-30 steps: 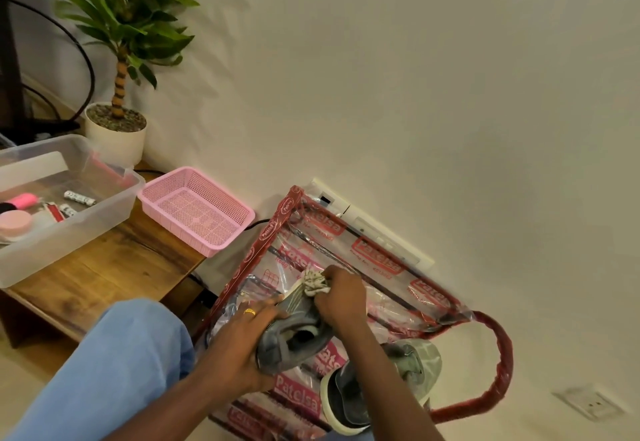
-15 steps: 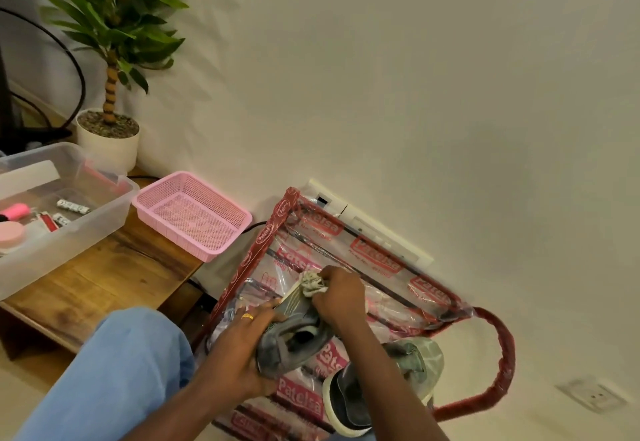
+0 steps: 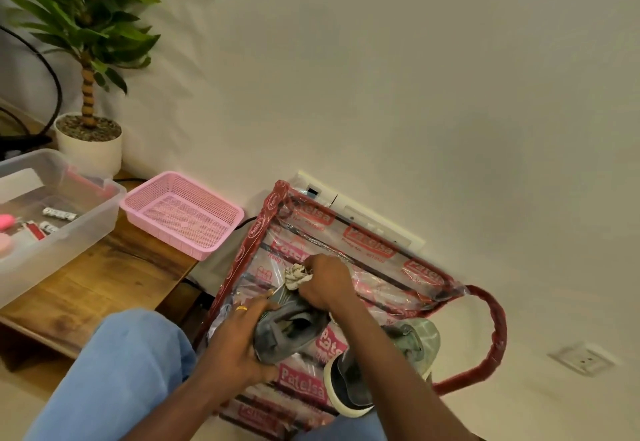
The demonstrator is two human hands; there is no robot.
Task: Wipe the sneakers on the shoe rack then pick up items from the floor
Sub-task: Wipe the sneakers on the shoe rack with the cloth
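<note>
Item: grey fabric sneaker (image 3: 289, 335), held above the shoe rack of red-wrapped tubing and clear plastic film printed with red labels (image 3: 377, 255), which stands against the cream wall. Left hand (image 3: 239, 348), gold ring on one finger, grips the sneaker's near end, fingers and thumb curled round it. Right hand (image 3: 327, 284) pinches a crumpled pale cloth (image 3: 294, 274), fingers bunched tight on it, and presses it to the sneaker's far end. Second item: pale green sneaker with white sole (image 3: 349, 397), lying at the rack's near right side, partly hidden under the right forearm. A knee in light blue trousers (image 3: 121, 371) sits to the left of the rack. Adjacent: low wooden table (image 3: 104, 277) carrying a pink perforated plastic basket (image 3: 180, 213), a clear plastic storage bin (image 3: 88, 218) holding small items, and a green leafy plant in a white pot (image 3: 90, 151). White wall socket (image 3: 581, 359) is low on the wall, right of the rack.
</note>
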